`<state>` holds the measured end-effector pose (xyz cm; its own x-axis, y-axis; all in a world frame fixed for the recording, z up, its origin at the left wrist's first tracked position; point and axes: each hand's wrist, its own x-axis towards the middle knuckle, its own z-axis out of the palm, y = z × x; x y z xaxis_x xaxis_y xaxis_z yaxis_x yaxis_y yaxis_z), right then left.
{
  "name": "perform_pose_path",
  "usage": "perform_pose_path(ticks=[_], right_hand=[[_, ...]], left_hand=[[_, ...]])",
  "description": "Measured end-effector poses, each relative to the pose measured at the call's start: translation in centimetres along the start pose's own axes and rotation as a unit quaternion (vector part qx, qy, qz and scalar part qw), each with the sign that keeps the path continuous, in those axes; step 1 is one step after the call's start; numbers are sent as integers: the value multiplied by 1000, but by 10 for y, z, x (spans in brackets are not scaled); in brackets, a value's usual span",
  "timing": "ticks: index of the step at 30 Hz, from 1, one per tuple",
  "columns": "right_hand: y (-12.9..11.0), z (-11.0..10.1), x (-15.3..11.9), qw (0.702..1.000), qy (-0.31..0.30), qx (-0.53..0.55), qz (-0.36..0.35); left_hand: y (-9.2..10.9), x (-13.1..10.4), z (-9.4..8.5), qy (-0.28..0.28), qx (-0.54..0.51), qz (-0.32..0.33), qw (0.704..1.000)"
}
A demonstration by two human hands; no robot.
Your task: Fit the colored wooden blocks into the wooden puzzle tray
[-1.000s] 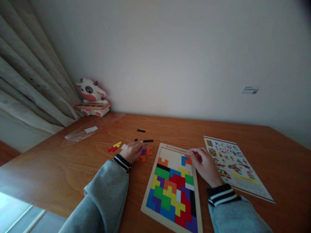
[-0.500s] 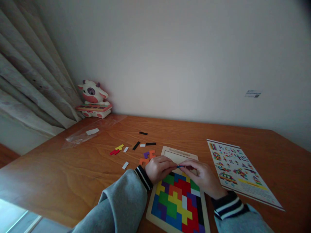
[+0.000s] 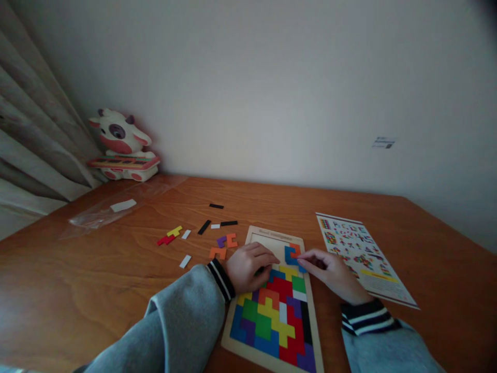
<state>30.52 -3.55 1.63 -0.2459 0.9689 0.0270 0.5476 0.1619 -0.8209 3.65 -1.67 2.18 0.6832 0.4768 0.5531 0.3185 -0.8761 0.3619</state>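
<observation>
A wooden puzzle board (image 3: pixel 254 357) lies in front of me, its lower part filled with coloured block pieces and its far part showing bare wood. My left hand (image 3: pixel 250 267) rests over the board's left edge, fingers loosely bent and apart, with nothing seen in them. At the board's right side my right hand (image 3: pixel 336 274) pinches a blue puzzle piece (image 3: pixel 289 255) with thumb and index finger. An orange piece (image 3: pixel 297 248) shows right beside the blue one. The fingertips partly cover both pieces.
Left of the board lie loose pieces: orange (image 3: pixel 232 240), purple (image 3: pixel 221 242), red (image 3: pixel 166 240), yellow (image 3: pixel 175 231), several black and white ones. A printed pattern sheet (image 3: pixel 359 248) is on the right. Farther left are a plastic bag (image 3: pixel 93 220) and a cow toy (image 3: pixel 123 140).
My hands, together at a small blue piece before, have moved apart. The left fingers have come off it and lowered to the board; the blue and orange pieces now show at the right side.
</observation>
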Motion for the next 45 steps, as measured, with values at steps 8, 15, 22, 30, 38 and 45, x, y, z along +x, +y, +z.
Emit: perform_pose_path(ticks=[8,15,22,30,38,45], right_hand=[[-4,7,1,991,21,-102,-78],[-7,7,0,991,13,-104,-79],[11,7,18,986,162,-32,10],[12,9,39,983,170,-52,35],[5,17,30,981,135,-137,-34],[6,17,30,985,148,-75,-49]], left_hand=[[1,-7,3,14,62,-50,997],[-8,-9,0,59,118,-106,986],[-70,-39,-53,48,282,-245,926],[-99,-64,-72,-11,307,-272,912],[-98,-62,-70,-34,315,-247,916],[-101,-63,-70,-24,325,-220,919]])
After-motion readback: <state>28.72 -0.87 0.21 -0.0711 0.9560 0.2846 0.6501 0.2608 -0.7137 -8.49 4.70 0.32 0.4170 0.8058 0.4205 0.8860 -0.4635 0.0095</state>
